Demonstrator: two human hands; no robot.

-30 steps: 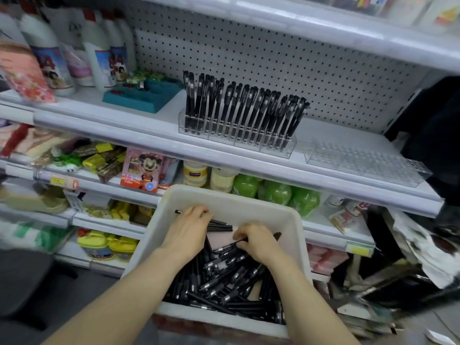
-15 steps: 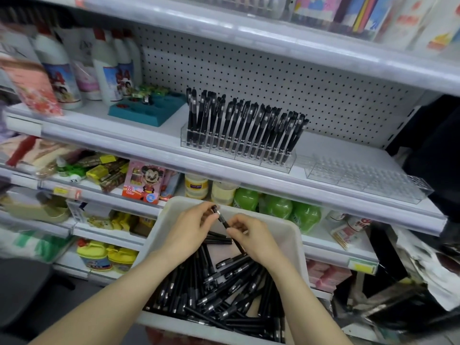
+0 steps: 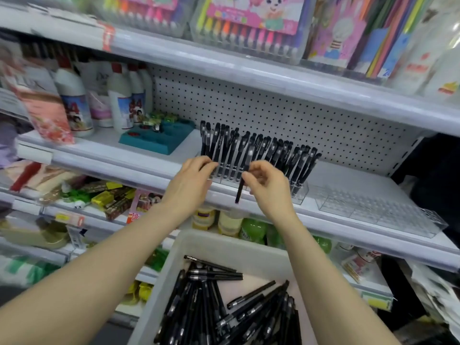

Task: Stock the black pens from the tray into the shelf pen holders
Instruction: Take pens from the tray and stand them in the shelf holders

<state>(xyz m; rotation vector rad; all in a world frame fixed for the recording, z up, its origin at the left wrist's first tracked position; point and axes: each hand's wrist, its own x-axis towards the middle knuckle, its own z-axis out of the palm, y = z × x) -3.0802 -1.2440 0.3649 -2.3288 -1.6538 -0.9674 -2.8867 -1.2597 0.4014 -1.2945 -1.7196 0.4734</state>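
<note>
- Hands now raised from tray (image 3: 224, 242) to pen holder (image 3: 300, 195).
- Our right hand (image 3: 270, 188) pinches black pen (image 3: 240, 188); left hand (image 3: 191, 183) grip we cannot tell.
- Inserting; next we need a free slot.

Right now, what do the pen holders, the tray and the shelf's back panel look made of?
Pen holders: clear, glossy rigid plastic, probably acrylic; the shelf shows through. Tray: white, matte-looking plastic with smooth moulded walls. Back panel: white perforated sheet, likely painted metal, judging by its regular holes.
</note>
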